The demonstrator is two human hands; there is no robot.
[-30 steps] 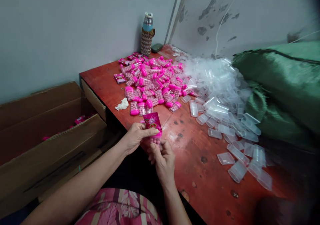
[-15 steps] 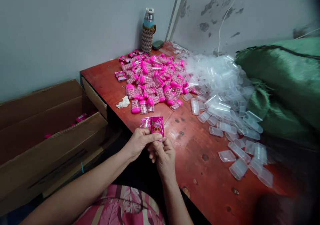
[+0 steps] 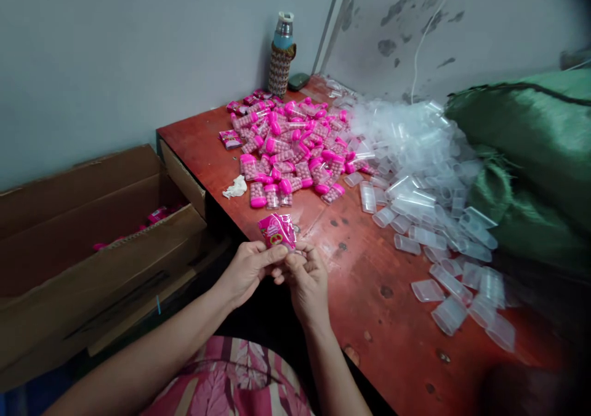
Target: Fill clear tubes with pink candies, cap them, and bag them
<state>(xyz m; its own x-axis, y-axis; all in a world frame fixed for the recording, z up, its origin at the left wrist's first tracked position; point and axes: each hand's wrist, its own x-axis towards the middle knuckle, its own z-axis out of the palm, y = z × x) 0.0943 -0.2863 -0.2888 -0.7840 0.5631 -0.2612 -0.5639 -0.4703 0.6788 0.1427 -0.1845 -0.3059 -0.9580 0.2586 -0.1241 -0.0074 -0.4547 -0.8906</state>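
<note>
2 hands are engaged: a pink sachet (image 3: 277,231) is pinched by the left hand (image 3: 249,268) and right hand (image 3: 307,277), held clear of the table (image 3: 369,305); pink-capped tubes (image 3: 295,151) are heaped at 12 o'clock.

Both hands, left hand (image 3: 247,267) and right hand (image 3: 305,280), pinch a pink packet (image 3: 277,231) over the edge of the red table (image 3: 369,293). Behind it lie pink-capped containers (image 3: 295,151) and clear empty ones (image 3: 425,176).

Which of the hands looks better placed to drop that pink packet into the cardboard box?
Probably the left hand: it pinches the pink packet and is on the side of the cardboard box. The right hand only steadies its lower edge, farther away.
</note>
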